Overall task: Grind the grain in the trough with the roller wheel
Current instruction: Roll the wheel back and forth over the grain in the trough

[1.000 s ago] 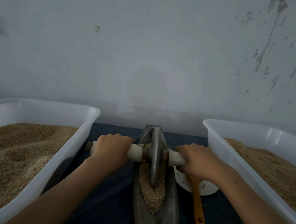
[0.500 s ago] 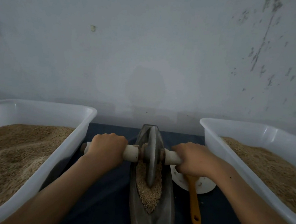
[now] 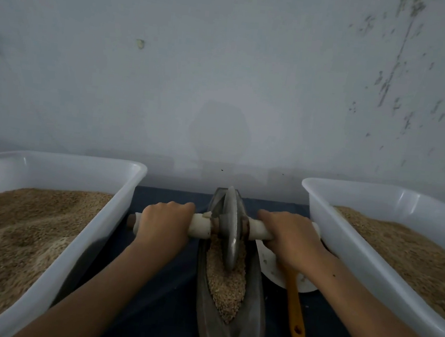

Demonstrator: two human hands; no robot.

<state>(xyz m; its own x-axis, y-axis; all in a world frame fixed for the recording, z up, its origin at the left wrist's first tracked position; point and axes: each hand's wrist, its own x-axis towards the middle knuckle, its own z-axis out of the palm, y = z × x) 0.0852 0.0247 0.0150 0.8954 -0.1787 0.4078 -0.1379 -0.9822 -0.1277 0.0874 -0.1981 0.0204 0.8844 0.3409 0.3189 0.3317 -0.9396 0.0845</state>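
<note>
Since the earlier frame, little has been shifted: the roller wheel (image 3: 230,231) is kept upright in the grain (image 3: 226,286) of the metal trough (image 3: 249,333), its white axle handle (image 3: 201,226) gripped by the curled left hand (image 3: 164,224) and right hand (image 3: 292,238)

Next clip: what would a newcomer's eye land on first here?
Dead centre, a grey metal roller wheel stands in a long dark boat-shaped trough of tan grain. The left hand and right hand each hold a grip on its white axle handle. Either side sit a left white plastic tub and a right white plastic tub, both heaped with grain.
</note>
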